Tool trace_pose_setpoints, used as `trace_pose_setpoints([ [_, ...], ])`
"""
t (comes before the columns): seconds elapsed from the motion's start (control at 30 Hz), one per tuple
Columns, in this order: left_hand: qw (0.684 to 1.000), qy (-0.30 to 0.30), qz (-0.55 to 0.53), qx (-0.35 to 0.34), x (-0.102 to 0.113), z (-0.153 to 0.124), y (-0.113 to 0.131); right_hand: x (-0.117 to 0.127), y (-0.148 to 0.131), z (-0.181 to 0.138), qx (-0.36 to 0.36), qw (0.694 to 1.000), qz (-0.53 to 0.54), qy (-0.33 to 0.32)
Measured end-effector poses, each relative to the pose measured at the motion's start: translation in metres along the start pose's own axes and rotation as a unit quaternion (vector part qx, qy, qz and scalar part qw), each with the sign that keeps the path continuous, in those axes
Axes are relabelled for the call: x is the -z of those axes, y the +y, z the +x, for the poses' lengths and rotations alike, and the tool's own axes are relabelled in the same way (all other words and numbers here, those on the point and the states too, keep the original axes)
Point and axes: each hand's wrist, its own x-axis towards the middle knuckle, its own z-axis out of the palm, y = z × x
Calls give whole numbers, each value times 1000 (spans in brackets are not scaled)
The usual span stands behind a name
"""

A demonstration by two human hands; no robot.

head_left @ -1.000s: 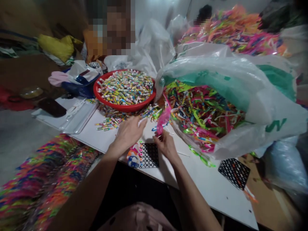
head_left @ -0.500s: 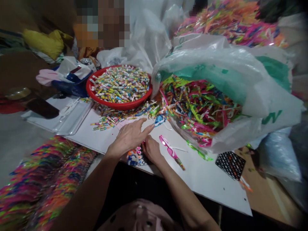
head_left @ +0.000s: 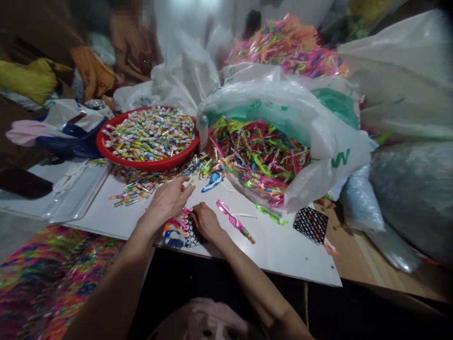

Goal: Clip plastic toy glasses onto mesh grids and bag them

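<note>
My left hand hovers over the white board, palm down, thumb and fingers apart. It is close to the loose small printed tubes and left of blue toy glasses. Lower and to the right, my right hand has its fingers curled in at a black panel with white dots; whatever lies between its fingertips is hidden. Pink and blue-orange pieces lie beside that panel. Right of my right hand are pink toy glasses with a printed tube at one end.
A red basin heaped with tubes stands behind my left hand. A large clear bag of colourful pieces lies open at the back right. Green glasses and another perforated black panel are on the right. Another person sits behind.
The view has turned to the right, so the scene sits further left. My left hand has drawn back from the blue glasses. My right hand stays at the dotted panel.
</note>
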Motion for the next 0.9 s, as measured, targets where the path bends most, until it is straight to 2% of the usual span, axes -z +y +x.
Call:
trace_pose_setpoints([
  [0.07, 1000, 3, -15, -2, 1, -2, -1, 19, 17, -28, -23, 999, 2, 25],
  [0.1, 1000, 8, -24, -2, 2, -4, -1, 28, 28, -44, -65, 997, -15, 40],
  [0.2, 998, 26, -61, 11, 4, -9, -1, 43, 64, -85, -207, 974, -85, 17],
  [0.27, 994, 62, -84, 24, 5, -13, -2, 43, 78, -98, -235, 969, -72, 2],
  [0.37, 987, 136, -86, 22, 6, -19, -5, 35, 74, -91, -182, 982, 36, 46],
  [0.4, 987, 141, -79, 17, 6, -21, -6, 32, 67, -84, -157, 982, 79, 70],
  [0.47, 992, 106, -62, -1, 4, -25, -8, 25, 49, -67, -105, 975, 157, 114],
  [0.53, 996, 64, -56, -21, 0, -26, -8, 14, 31, -50, -56, 967, 210, 131],
  [0.6, 997, 51, -54, -29, -3, -26, -7, -2, 19, -37, -28, 966, 233, 112],
  [0.7, 997, 50, -53, -19, -4, -25, -6, -25, 14, -23, -26, 961, 265, 79],
  [0.8, 996, 49, -68, -25, -3, -25, -6, -33, 16, -16, -4, 965, 252, 77],
  [0.9, 995, 52, -88, -13, -2, -26, -6, -29, 10, -10, 2, 992, 121, 27],
])
